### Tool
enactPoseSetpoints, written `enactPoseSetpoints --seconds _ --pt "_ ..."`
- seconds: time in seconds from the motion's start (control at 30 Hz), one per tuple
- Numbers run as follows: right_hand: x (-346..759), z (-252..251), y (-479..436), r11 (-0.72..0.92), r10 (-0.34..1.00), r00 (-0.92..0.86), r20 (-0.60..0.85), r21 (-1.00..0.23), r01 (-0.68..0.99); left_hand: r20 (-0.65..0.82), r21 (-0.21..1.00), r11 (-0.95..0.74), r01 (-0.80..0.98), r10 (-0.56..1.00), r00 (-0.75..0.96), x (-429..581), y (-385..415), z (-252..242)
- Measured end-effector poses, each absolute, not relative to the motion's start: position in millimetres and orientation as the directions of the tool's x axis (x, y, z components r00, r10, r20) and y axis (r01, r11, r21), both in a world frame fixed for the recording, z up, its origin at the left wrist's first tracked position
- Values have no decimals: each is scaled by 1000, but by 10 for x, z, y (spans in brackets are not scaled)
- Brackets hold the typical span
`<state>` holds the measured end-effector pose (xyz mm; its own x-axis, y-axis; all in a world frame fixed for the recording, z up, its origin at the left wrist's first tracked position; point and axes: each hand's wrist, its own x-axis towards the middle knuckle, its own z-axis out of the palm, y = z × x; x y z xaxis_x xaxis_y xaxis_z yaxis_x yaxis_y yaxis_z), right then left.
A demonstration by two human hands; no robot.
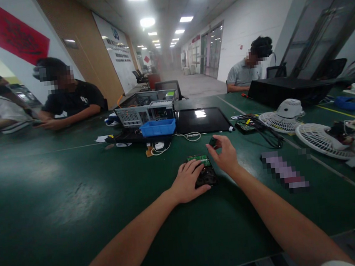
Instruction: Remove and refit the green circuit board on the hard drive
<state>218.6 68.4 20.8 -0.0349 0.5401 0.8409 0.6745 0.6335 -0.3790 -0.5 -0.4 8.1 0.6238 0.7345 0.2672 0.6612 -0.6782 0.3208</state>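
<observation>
My left hand (187, 181) lies with its fingers stretched out over a small black device (209, 176) on the green table. Along the far side of that device a green circuit board (202, 160) is exposed, partly covered by my fingers. Just to the right and above the table, my right hand (225, 153) pinches a small dark piece (212, 142) between thumb and fingers. Its exact kind is too small to make out.
Beyond my hands stand a blue tray (158, 128), an open computer case (145, 107) and a flat black screen panel (203, 121). Fan parts (281, 121) and a black cable (272, 138) lie to the right. People sit across the table (86, 200).
</observation>
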Motion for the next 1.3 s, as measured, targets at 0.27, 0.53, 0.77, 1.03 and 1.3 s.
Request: enactPoseSetpoints --seconds 0.27,0.53,0.77,1.03,1.3 --pt "2175 198 707 672 505 -15 863 -382 634 257 320 -679 661 734 629 -6 -6 92" --pt "2162 231 659 684 477 -48 877 -336 648 261 322 -675 664 737 623 -1 -3 74" --pt "2161 257 657 694 473 -76 878 -319 646 268 323 -678 660 734 624 1 -12 86" --pt "2178 248 678 666 468 -32 883 -329 669 266 319 -678 662 735 624 0 -15 83" --pt "2167 298 631 666 492 -72 868 -321 673 261 320 -678 662 735 626 -5 -17 100"
